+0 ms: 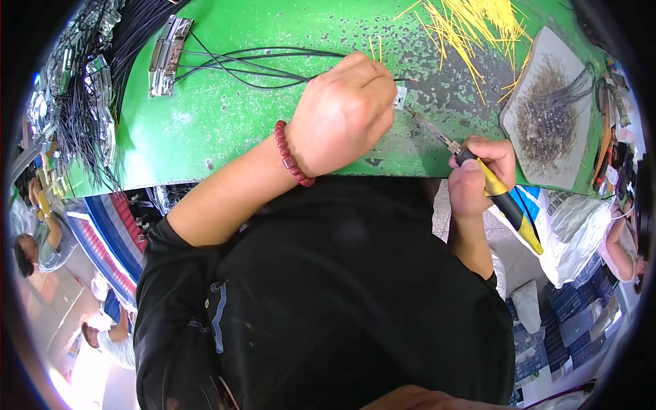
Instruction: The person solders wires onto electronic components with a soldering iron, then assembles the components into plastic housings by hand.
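My right hand (pixel 482 171) grips a soldering iron (pixel 502 195) with a yellow and black handle, its metal tip slanting up and left. Just off that tip lies a small pale, silvery part (pixel 400 98), beside the fingers of my left hand (pixel 352 113). That left hand is closed over thin black wires (pixel 263 68), and a reddish wire end shows past its knuckles. The fingertips are hidden beneath the hand. Leftward, the wires lead to a shiny metal piece (pixel 169 58) lying on the green table (pixel 225 130).
Loose yellow wires (pixel 478 31) spread over the far right. A grey slab (pixel 526 123) with dark residue lies at the table's right edge. Shiny metal pieces with black wires (pixel 75 102) pile up on the left. Other people (pixel 113 338) are beyond the table, left and right.
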`<action>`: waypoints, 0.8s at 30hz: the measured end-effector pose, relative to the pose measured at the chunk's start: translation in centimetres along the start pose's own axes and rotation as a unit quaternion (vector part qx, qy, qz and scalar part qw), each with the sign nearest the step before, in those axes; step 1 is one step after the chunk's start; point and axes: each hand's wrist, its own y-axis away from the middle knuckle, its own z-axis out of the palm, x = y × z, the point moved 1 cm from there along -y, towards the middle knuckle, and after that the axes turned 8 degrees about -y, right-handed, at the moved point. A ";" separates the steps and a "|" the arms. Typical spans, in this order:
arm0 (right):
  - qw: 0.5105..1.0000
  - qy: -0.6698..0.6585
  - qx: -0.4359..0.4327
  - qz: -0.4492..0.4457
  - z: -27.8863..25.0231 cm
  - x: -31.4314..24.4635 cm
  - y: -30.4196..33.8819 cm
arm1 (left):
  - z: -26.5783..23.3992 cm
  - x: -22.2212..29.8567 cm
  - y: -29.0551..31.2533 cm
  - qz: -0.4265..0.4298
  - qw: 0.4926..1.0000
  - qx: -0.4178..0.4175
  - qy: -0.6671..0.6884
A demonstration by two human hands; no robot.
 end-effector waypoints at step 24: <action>1.000 0.002 0.002 0.010 -0.2 0.1 -0.1 | -1.4 0.4 -1.7 -0.022 0.993 -0.117 -0.012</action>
